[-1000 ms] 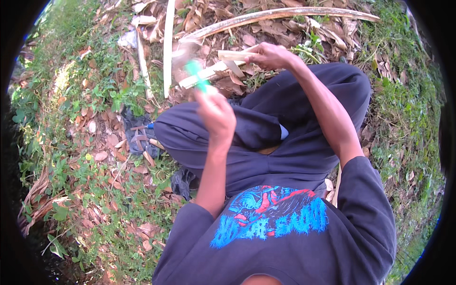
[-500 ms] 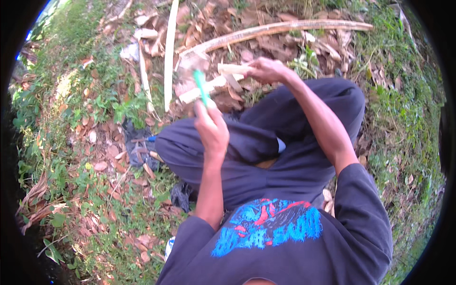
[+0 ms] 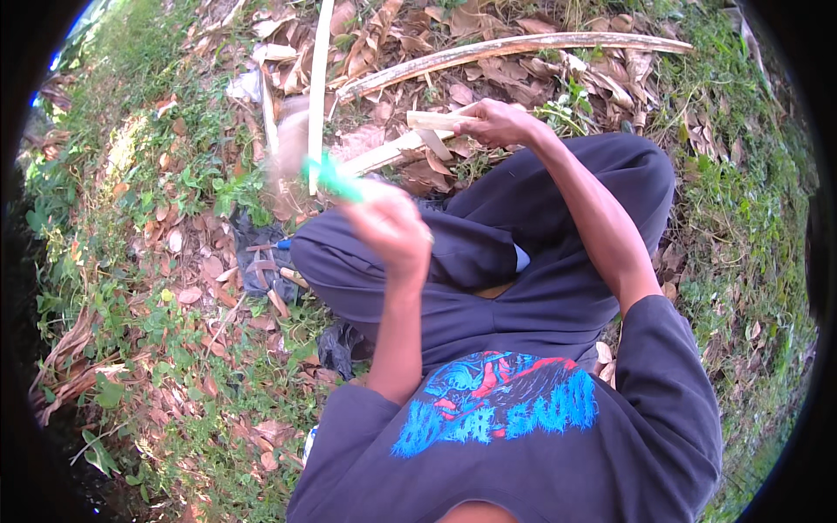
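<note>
Wood strip [image 3: 397, 150], pale and thin, lies upper centre of the frame, pinched at its far end by the right hand [image 3: 499, 122]; it looks light, stiff, splintery. Left hand [image 3: 391, 228] is fisted around a green-handled blade [image 3: 333, 179].

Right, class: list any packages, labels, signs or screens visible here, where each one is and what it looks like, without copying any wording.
No packages, signs or screens show.
Printed design: on the chest of the person's dark shirt, a wide bright blue graphic with red touches.
Pale scrap: crumpled, whitish, among dry leaves at upper left; too blurred to tell whether it is a wrapper.
</note>
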A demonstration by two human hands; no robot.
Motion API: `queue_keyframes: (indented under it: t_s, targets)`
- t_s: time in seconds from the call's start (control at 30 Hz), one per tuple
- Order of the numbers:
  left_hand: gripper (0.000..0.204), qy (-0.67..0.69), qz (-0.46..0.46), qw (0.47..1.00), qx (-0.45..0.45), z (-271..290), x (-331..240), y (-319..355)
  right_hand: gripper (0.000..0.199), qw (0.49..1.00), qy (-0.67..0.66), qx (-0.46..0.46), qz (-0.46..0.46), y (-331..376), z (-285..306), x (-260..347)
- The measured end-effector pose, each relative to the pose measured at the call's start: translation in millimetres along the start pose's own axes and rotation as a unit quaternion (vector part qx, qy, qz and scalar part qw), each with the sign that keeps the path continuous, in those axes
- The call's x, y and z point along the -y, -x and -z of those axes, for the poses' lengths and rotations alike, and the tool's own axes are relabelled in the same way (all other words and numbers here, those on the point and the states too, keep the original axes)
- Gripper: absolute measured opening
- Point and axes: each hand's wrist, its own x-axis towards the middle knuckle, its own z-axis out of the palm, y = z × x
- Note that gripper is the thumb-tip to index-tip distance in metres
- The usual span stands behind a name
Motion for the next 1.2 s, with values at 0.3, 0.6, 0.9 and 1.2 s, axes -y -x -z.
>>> queue_keyframes:
  t_s: [0.3, 0.6, 0.9, 1.2]
  targets:
    - [0.014, 0.035, 0.088, 0.995, 0.008, 15.2, -21.0, -26.5, 0.038, 0.998, -0.054, 0.021, -0.018, 0.7, -2.9, -2.9]
    - [0.016, -0.059, 0.036, 0.994, 0.08, 11.4, -33.0, -37.2, 0.039, 1.0, -0.016, -0.013, 0.01, -3.4, 0.2, -13.9]
    - [0.012, -0.129, -0.002, 0.981, 0.144, 1.2, -12.9, -29.1, 0.038, 1.0, 0.007, -0.01, 0.02, -8.6, 7.1, -19.2]
    - [0.019, -0.143, 0.055, 0.968, 0.197, -10.8, 30.2, 9.1, 0.037, 0.998, 0.057, -0.028, 0.012, -14.9, 5.6, -11.5]
